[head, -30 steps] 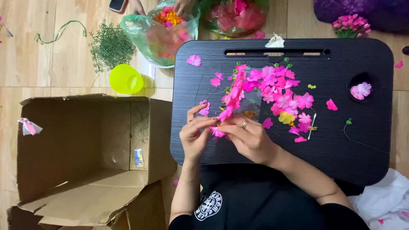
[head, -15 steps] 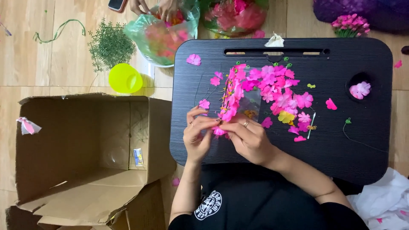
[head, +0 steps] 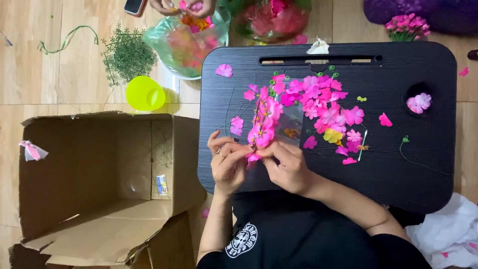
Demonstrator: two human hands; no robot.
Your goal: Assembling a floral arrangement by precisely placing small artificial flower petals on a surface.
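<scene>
Presently both hands meet at the near edge of the black bench [head: 423, 164]. The left hand [head: 228, 162] and the right hand [head: 288, 167] have their fingers pinched on the lower end of a pink flower garland [head: 263, 122], which runs away from the person up across the bench top. Just right of the garland lies a small clear bag [head: 291, 122], and beyond it a loose heap of pink petals [head: 326, 102] with one yellow petal [head: 332, 135] among them. A single pink flower [head: 419, 102] sits in the round recess at the bench's right side. On the floor to the left stands an open cardboard box [head: 99, 189], with a yellow-green cup [head: 144, 93] and a green sprig bundle [head: 128, 57] beyond it. At the top edge another person's hands [head: 181, 6] work over a clear plastic bag of flowers [head: 186, 42].
</scene>
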